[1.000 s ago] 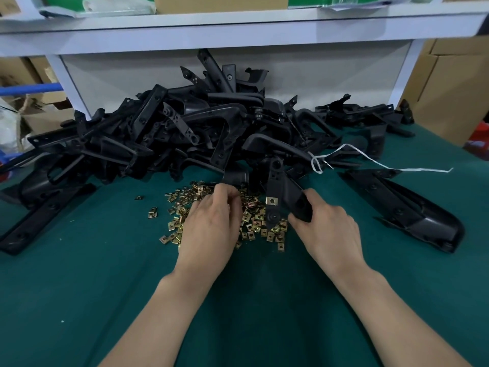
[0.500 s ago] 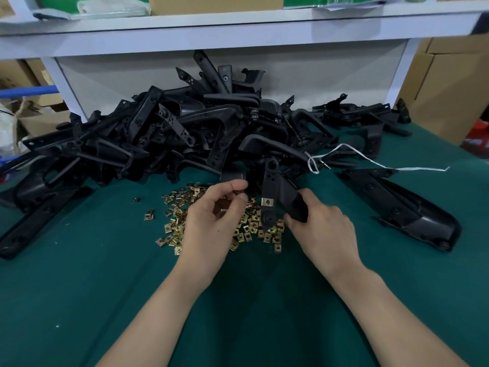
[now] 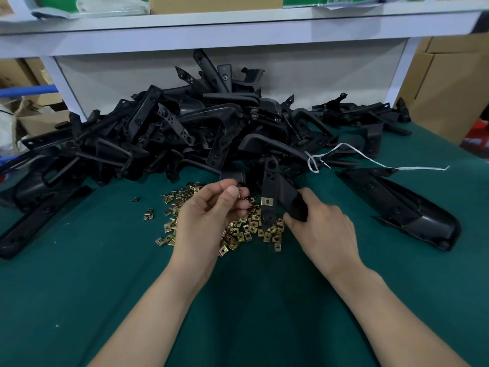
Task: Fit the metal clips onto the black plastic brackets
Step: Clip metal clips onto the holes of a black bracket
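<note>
Fingers of the left hand (image 3: 206, 221), at the head view's centre, are pinching one metal clip (image 3: 239, 194) between thumb and fingertips, having just risen from the loose clip pile (image 3: 238, 234) they were digging in a second ago. The right hand (image 3: 322, 229), just right of it, is curling round a black bracket (image 3: 275, 186), which is already carrying a fitted clip (image 3: 266, 201). Picking is looking done; pressing this clip onto the bracket is likely coming next.

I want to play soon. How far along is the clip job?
Done: a fitted clip sits on the bracket held by the right hand. In hand: the left hand pinches a second clip. Left: a pile of loose clips and a big heap of brackets.
</note>
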{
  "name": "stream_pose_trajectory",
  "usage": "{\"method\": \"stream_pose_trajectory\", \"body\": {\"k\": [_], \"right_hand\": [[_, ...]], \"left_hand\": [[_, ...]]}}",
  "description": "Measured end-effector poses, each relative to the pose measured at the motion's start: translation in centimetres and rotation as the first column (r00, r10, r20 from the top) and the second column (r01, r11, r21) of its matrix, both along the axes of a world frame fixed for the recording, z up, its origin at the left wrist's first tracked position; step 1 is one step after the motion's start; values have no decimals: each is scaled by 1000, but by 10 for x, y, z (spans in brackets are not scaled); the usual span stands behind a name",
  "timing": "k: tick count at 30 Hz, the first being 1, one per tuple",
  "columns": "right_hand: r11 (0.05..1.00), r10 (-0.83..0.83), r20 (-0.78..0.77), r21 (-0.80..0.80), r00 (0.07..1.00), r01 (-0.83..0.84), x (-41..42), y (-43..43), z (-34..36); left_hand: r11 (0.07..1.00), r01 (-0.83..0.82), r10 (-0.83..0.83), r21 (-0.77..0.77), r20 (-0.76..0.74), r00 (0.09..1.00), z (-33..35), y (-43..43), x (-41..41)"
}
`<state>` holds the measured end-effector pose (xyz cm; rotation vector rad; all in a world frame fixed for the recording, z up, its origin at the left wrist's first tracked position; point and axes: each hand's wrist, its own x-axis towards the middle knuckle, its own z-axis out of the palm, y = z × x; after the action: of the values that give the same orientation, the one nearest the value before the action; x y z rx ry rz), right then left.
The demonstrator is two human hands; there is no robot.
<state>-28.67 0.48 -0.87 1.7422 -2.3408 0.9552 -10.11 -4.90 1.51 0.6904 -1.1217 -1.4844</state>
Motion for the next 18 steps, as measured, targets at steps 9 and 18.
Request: {"method": "stream_pose_trajectory", "body": {"k": [9,18], "right_hand": [[1000,-7,5,10,1000,7,0,-1,-1],[1000,-1,-2,-12,1000,1,-1,-1,-3]], "left_hand": [[989,88,-72,116,-141,987,0,-5,2],[995,65,-60,81,-66,996,-1,-3,3]]}}
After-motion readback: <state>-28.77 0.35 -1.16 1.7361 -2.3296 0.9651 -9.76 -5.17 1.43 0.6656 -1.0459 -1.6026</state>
